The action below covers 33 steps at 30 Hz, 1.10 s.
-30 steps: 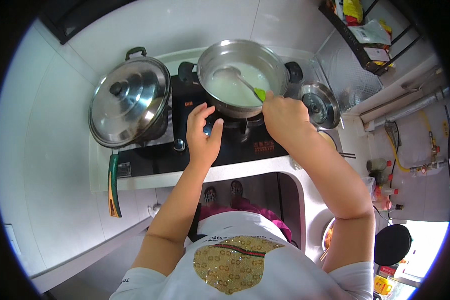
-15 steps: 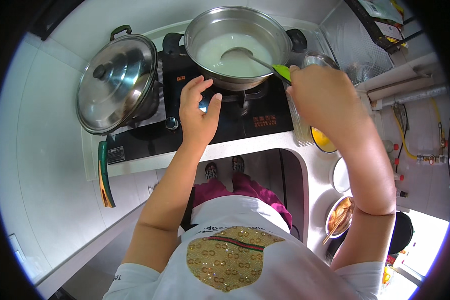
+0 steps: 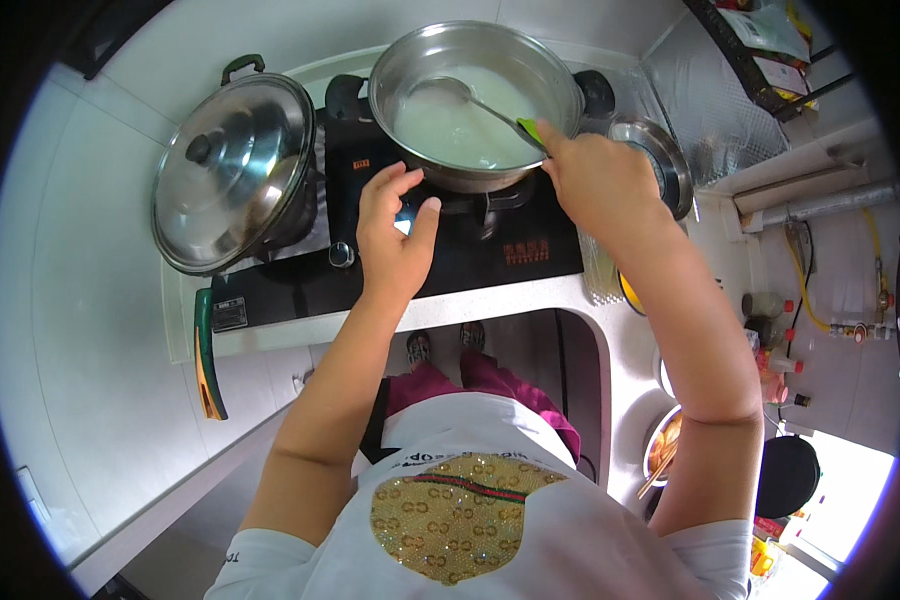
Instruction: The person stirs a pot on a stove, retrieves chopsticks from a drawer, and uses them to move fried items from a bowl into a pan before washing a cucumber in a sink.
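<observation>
Ladle (image 3: 475, 100) farther left, handle (image 3: 528, 129) partly hidden

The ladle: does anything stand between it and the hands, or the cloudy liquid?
Nothing visible does. The right hand grips the ladle, which reaches into the pot, with no lid over the cloudy liquid. The left hand is outside the pot.

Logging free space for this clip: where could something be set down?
Bare: the black cooktop in front of the open pot, right of the left hand; the white counter between its curved edge and the food bowl. Crowded: around the right hand and metal bowl; at left, under the lidded pot.
</observation>
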Each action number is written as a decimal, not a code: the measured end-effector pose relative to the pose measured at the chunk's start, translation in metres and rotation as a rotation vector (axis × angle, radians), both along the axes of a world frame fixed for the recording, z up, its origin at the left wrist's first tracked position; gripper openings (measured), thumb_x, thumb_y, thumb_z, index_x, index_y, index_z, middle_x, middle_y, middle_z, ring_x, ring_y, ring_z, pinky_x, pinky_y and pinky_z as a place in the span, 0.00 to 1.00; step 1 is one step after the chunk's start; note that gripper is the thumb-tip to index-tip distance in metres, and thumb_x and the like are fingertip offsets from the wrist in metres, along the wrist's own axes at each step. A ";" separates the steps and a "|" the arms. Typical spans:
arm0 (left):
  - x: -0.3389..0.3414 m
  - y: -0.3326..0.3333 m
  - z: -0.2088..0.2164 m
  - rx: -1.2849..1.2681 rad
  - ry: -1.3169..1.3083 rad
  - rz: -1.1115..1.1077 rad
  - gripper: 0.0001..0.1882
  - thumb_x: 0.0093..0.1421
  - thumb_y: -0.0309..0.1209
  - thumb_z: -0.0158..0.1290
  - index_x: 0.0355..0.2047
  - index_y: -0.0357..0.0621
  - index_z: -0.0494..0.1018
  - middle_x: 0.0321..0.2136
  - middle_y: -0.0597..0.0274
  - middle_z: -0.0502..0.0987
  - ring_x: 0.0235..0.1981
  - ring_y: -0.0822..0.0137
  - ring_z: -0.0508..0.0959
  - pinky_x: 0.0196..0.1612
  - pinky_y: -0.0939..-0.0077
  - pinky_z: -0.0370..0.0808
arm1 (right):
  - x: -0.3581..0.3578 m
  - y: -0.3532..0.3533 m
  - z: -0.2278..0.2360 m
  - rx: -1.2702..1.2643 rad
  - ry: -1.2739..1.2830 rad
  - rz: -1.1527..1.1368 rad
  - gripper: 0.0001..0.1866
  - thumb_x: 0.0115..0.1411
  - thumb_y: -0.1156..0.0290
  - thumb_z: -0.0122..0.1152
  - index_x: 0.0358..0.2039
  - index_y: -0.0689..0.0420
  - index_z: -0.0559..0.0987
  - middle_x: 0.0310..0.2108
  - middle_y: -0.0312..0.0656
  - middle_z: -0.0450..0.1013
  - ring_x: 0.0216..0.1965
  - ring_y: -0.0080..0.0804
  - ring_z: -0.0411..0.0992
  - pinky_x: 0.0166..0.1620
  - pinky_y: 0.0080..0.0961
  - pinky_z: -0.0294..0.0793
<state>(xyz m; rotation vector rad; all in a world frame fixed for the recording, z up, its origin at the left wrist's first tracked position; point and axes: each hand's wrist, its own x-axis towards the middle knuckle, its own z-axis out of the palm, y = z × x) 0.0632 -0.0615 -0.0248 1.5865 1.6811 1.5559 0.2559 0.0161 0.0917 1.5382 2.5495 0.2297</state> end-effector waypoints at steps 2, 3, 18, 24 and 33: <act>0.000 0.002 0.000 0.016 0.009 0.012 0.16 0.53 0.25 0.55 0.43 0.43 0.70 0.51 0.58 0.66 0.50 0.65 0.69 0.49 0.72 0.66 | 0.000 0.005 0.003 0.015 -0.022 -0.004 0.20 0.57 0.66 0.51 0.51 0.51 0.68 0.26 0.43 0.74 0.29 0.40 0.76 0.30 0.35 0.76; 0.001 0.002 0.000 0.024 0.025 0.018 0.16 0.53 0.25 0.56 0.43 0.43 0.70 0.51 0.58 0.66 0.50 0.65 0.69 0.49 0.71 0.67 | 0.001 0.003 0.006 0.024 -0.031 -0.002 0.20 0.55 0.70 0.51 0.50 0.54 0.68 0.26 0.44 0.75 0.29 0.40 0.76 0.30 0.34 0.76; 0.006 0.009 0.005 0.078 -0.084 0.028 0.17 0.49 0.24 0.56 0.41 0.40 0.70 0.45 0.49 0.69 0.49 0.53 0.69 0.51 0.65 0.66 | 0.013 -0.019 0.090 -0.151 -0.194 0.005 0.18 0.56 0.65 0.54 0.48 0.49 0.74 0.22 0.44 0.74 0.27 0.43 0.75 0.31 0.38 0.74; 0.001 0.010 0.012 0.137 0.037 0.109 0.25 0.52 0.25 0.55 0.51 0.41 0.64 0.52 0.53 0.65 0.52 0.58 0.67 0.50 0.68 0.65 | 0.012 -0.022 0.106 -0.204 -0.083 0.138 0.15 0.55 0.65 0.55 0.44 0.50 0.75 0.22 0.45 0.74 0.27 0.44 0.74 0.30 0.40 0.73; 0.005 0.017 0.024 0.289 0.186 0.126 0.35 0.54 0.31 0.54 0.58 0.32 0.52 0.57 0.39 0.56 0.58 0.44 0.58 0.59 0.57 0.55 | -0.005 -0.013 0.033 -0.066 0.021 0.076 0.19 0.57 0.64 0.52 0.50 0.52 0.69 0.23 0.44 0.73 0.25 0.43 0.75 0.27 0.37 0.74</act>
